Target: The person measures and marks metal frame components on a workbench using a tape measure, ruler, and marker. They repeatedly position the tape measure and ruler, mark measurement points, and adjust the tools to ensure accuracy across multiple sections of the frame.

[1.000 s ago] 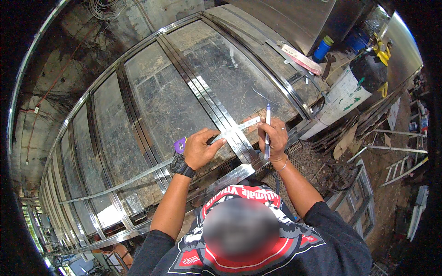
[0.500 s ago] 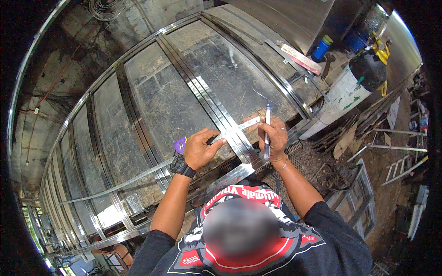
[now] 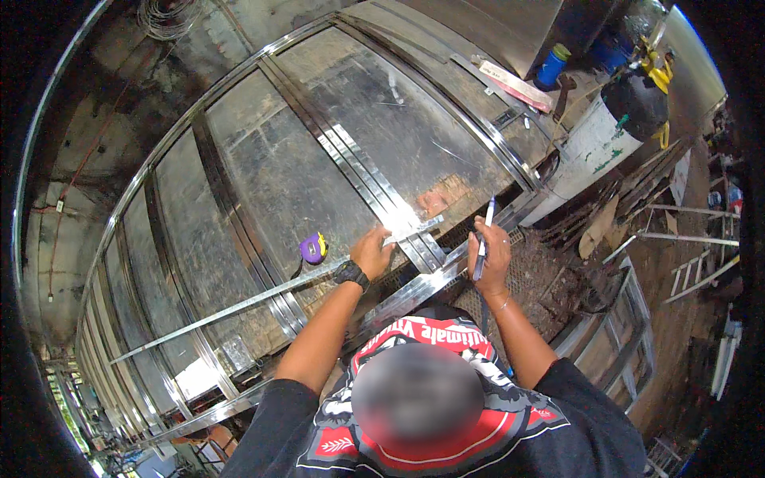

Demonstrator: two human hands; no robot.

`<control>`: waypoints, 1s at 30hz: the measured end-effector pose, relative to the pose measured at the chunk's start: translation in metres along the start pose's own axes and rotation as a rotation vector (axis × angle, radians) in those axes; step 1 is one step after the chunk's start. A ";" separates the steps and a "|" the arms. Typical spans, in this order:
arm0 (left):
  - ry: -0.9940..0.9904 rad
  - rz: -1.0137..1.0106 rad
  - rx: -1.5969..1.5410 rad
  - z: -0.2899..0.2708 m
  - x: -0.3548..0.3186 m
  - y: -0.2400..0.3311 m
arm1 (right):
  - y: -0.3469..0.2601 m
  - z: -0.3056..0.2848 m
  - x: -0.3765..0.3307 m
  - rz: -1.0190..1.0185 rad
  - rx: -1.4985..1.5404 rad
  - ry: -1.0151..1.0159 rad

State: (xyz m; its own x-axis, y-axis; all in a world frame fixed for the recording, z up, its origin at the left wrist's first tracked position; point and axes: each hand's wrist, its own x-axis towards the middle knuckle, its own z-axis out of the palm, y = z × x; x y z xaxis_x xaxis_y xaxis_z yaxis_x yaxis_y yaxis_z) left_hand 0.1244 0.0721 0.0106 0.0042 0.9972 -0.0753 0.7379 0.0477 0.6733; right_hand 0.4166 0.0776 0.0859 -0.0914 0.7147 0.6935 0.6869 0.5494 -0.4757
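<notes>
Left hand is pressed flat on the strip; a marker is clasped in the right hand. Strip slippage under light pressure is judged likely, spoiling any mark.

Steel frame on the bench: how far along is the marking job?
Done: the shiny steel frame lies assembled, and a long steel ruler sits across it. In hand: the left hand pins the ruler while the right hand holds a marker pen upright. Left: no mark shows yet.
</notes>
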 end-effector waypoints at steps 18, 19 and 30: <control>0.065 0.720 -0.486 -0.184 0.055 0.265 | 0.057 -0.068 -0.086 0.451 -0.088 0.049; 0.097 0.853 -0.491 -0.199 0.056 0.287 | 0.058 -0.071 -0.086 0.457 -0.106 0.067; -0.040 0.639 -0.471 -0.152 0.034 0.237 | -0.001 -0.118 -0.198 0.823 -0.441 0.332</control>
State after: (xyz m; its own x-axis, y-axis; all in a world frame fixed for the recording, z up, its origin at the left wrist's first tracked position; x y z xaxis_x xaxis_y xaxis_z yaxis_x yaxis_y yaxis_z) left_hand 0.1969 0.1267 0.2799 0.3610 0.8375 0.4103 0.2216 -0.5044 0.8346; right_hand 0.5191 -0.1159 0.0128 0.6954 0.6062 0.3859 0.6585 -0.3228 -0.6798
